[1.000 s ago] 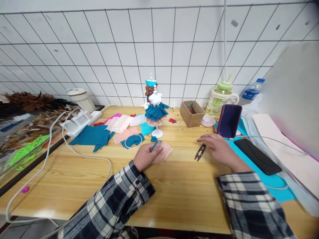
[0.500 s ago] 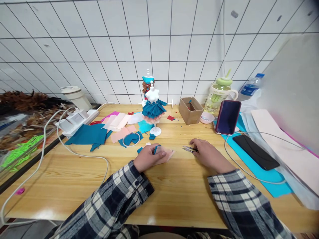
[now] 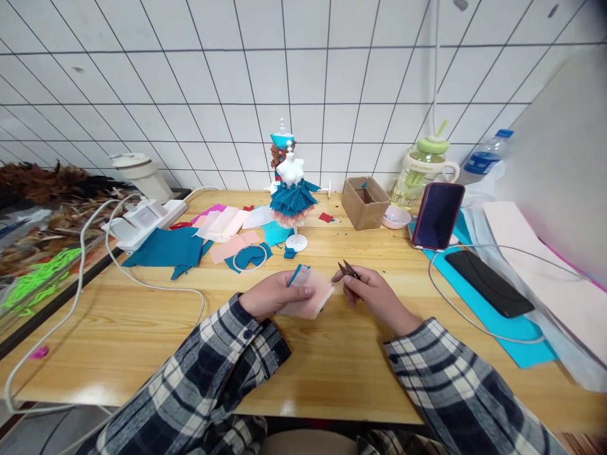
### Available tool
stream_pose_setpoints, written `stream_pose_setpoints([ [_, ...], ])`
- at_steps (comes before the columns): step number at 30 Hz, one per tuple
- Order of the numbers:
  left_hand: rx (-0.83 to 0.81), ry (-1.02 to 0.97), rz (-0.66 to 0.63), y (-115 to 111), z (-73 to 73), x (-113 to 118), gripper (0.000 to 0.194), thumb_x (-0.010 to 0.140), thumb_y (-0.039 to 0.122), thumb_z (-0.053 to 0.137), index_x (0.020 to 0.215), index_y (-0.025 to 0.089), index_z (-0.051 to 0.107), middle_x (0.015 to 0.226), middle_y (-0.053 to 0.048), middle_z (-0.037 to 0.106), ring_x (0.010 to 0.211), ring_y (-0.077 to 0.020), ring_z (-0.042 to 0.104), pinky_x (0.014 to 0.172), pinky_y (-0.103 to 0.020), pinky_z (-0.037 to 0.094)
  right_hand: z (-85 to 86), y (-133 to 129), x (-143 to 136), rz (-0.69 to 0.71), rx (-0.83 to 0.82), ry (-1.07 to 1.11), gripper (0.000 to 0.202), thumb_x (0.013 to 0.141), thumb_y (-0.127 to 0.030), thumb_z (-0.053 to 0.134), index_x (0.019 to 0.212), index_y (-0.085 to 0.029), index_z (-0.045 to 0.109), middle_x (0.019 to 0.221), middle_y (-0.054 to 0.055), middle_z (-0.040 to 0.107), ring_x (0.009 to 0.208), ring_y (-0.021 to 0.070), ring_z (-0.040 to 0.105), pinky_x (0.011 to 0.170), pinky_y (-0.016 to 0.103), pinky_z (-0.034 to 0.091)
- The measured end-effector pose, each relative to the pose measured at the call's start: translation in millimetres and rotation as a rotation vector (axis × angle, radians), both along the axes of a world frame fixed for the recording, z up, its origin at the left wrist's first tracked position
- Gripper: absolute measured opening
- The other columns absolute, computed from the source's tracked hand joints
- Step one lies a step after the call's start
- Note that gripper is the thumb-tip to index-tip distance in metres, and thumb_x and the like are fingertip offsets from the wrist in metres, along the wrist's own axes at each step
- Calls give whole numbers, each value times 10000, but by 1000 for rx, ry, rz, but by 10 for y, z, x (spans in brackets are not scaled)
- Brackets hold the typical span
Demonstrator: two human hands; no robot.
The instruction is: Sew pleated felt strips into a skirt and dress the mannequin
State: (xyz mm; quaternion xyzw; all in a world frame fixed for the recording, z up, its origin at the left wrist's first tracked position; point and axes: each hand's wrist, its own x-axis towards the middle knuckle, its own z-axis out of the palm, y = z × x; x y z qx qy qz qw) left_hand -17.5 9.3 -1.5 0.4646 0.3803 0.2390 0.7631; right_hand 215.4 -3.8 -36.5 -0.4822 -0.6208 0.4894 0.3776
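Between the thumb and fingers of my left hand point(image 3: 275, 294) is a pale pink piece of fabric point(image 3: 313, 296) with a blue strip at its upper edge. My right hand point(image 3: 374, 294) grips small thread snips point(image 3: 348, 270), their two blades apart and pointing up and left. The blade tips are close to the right edge of the fabric; I cannot tell whether they touch it. Beyond my hands stands a small white dress form point(image 3: 290, 168) wearing a pleated teal skirt point(image 3: 293, 201) with a pink fringe under it.
Teal fabric point(image 3: 165, 248) and a white hoop point(image 3: 250, 259) lie left. A cardboard box point(image 3: 365, 212), pink dish point(image 3: 396, 217) and jug point(image 3: 417, 177) stand at the back right. A propped phone point(image 3: 437, 216) and a black phone point(image 3: 488, 284) are right. A white cable point(image 3: 156, 289) crosses the left.
My right hand has lifted the snips off the table and brought them left to the fabric. My left hand has raised and tilted the fabric, showing more of it. The view has shifted slightly.
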Motion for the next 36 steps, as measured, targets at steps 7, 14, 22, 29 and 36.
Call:
stream_pose_setpoints([
  [7, 7, 89, -41, -30, -82, 65, 436, 586, 380, 870, 891, 122, 697, 718, 12, 625, 651, -102, 524, 610, -217, 379, -6, -27, -42, -48, 131, -362, 321, 937, -430, 425, 1094, -231, 622, 686, -11, 625, 667, 166, 596, 673, 287, 445],
  [14, 36, 101, 191, -10, -138, 87, 397, 617, 415, 845, 850, 120, 717, 788, -19, 681, 726, -134, 575, 701, -248, 420, 47, -79, -1, 40, 172, -305, 415, 1001, -497, 251, 910, -229, 554, 626, -38, 532, 622, 141, 529, 642, 265, 404],
  [22, 91, 61, 185, -5, -159, 86, 415, 622, 451, 833, 834, 113, 718, 800, -55, 714, 716, -166, 620, 679, -261, 467, 103, -107, -28, 82, 239, -386, 381, 1006, -470, 253, 907, -242, 543, 707, -16, 590, 678, 159, 564, 645, 267, 393],
  [29, 402, 213, 246, -25, -83, 132, 429, 679, 524, 757, 842, 129, 725, 898, -74, 745, 856, -231, 661, 788, -318, 502, -44, 66, 189, -166, 322, -858, 191, 909, -381, 528, 942, -237, 649, 872, 55, 660, 850, 228, 595, 705, 315, 398],
  [36, 660, 397, 354, -60, -122, 178, 456, 703, 427, 746, 1045, 158, 611, 937, -49, 682, 819, -199, 617, 740, -294, 479, 30, 29, 165, -223, 413, -458, 286, 873, -394, 581, 1071, -217, 687, 1086, 96, 663, 1001, 242, 591, 865, 380, 455],
])
